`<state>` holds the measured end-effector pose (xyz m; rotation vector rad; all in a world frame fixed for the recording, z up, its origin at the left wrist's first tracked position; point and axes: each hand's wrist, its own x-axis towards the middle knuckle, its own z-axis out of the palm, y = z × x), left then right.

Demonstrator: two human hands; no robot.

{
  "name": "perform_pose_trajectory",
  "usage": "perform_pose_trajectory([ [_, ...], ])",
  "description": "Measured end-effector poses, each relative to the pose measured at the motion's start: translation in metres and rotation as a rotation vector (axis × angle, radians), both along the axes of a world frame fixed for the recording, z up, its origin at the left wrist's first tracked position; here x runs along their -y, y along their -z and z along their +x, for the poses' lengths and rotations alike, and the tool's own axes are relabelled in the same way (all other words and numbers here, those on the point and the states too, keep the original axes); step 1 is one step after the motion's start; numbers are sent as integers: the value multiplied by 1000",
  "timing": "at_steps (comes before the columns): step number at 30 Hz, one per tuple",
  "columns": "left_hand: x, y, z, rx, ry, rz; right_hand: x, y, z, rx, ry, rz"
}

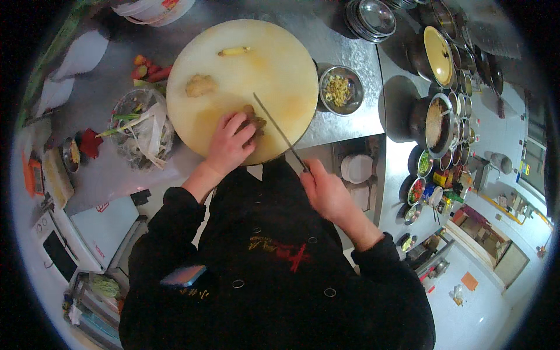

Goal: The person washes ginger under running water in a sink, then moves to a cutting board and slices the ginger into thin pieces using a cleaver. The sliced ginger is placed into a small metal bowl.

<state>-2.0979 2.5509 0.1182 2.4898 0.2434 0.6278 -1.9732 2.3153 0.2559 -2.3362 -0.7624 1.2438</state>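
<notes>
My left hand [232, 138] rests on a dark brown piece of food [257, 122] at the near part of a round, pale cutting board [275, 52]. The fingers cover much of the piece, and I cannot tell what it is. My right hand [323, 188] grips a knife [278, 127], its blade seen nearly edge-on and slanting over the board just right of the food. A lump of what looks like ginger [201, 85] lies at the board's left. Towards the far side is a small pale yellow, elongated vegetable piece [234, 51].
A metal bowl of chopped yellowish food [336, 92] stands right of the board. On the left are a lined basket of vegetable scraps [142, 127] and some red root vegetables [151, 72]. Stacked metal bowls [376, 19] sit far right; further right is a large pan [437, 127].
</notes>
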Motion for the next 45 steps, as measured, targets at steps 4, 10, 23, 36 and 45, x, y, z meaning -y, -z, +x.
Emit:
perform_pose_trajectory([
  [4,-1,15,-6,-28,-6,-67,0,-23,-24,-83,-6,-148],
  [10,1,27,-9,-91,15,-149,4,-12,-41,-88,27,-125],
  [23,-9,6,-2,-81,57,-63,-11,-17,-37,-159,63,-143],
  [36,-6,7,-4,-92,41,-28,-53,33,-19,-79,44,59],
  [45,-2,-21,30,-134,73,-77,-7,30,45,-214,153,115],
])
